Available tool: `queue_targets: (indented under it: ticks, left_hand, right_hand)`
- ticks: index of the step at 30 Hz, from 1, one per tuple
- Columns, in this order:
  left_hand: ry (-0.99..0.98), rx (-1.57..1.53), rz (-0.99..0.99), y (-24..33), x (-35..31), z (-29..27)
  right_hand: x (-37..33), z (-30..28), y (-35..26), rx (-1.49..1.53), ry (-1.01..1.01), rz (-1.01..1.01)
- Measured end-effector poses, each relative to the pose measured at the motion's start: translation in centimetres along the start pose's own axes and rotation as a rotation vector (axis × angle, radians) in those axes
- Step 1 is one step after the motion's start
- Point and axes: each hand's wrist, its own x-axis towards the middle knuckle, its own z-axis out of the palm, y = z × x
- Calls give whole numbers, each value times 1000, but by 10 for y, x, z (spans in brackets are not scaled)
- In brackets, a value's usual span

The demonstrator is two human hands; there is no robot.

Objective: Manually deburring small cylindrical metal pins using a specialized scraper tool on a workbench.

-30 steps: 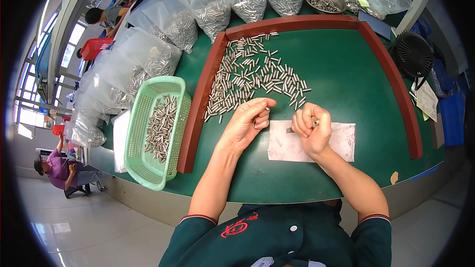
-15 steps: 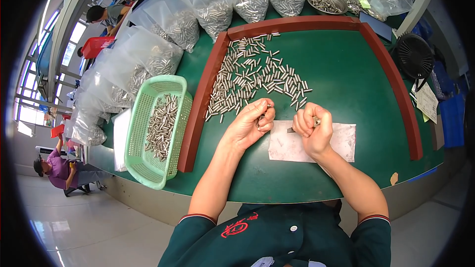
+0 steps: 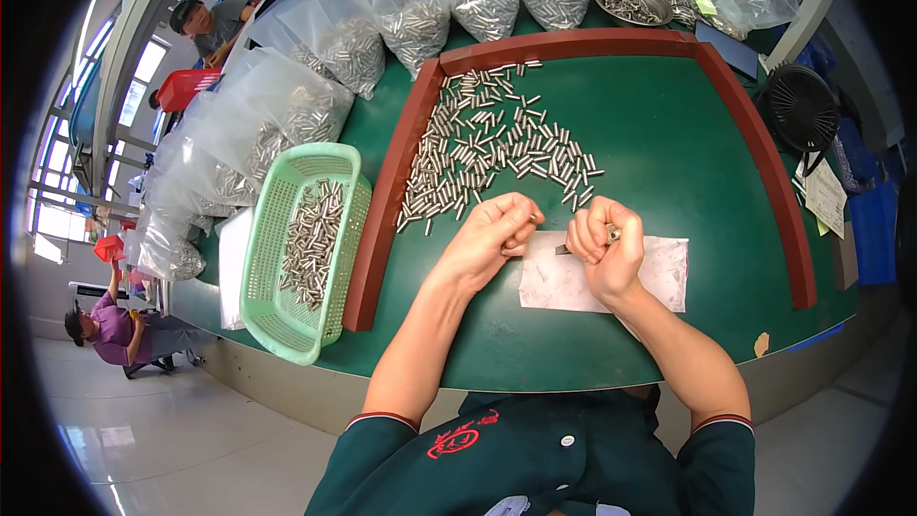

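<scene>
Many metal pins (image 3: 468,151) are strewn across the green tabletop (image 3: 678,143), beyond both hands, beside a red-brown frame (image 3: 393,191). By the left hand (image 3: 497,234), a small, mostly hidden piece (image 3: 533,219) is pinched between pressed fingertips. A bladed tool (image 3: 562,250) is gripped in the right hand's (image 3: 604,244) curled fingers, above a whitish sheet (image 3: 661,272).

Two hands (image 3: 495,237) are seen. One tool (image 3: 562,250) is held; one sheet (image 3: 559,285) is laid beneath. One basket (image 3: 361,210) is placed left of them, one fan (image 3: 800,107) right, one bowl (image 3: 634,24) beyond. Three bars (image 3: 564,47) are set left, right and beyond. Pins (image 3: 468,148) cannot be counted exactly.
</scene>
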Motion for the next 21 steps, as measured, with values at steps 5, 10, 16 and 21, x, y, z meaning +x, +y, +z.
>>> queue_targets:
  ticks: [5, 10, 16, 21]
  left_hand:
    - [185, 950, 155, -8, -8, 21]
    - [182, 1182, 231, -12, -9, 32]
    - [203, 1426, 203, -7, -11, 33]
    - [225, 1333, 260, -11, -9, 33]
  right_hand:
    - [-2, 4, 1, 44, 48, -14]
    - [1, 5, -10, 156, 41, -117]
    - [1, -1, -10, 112, 37, -93]
    - [4, -4, -9, 108, -2, -50]
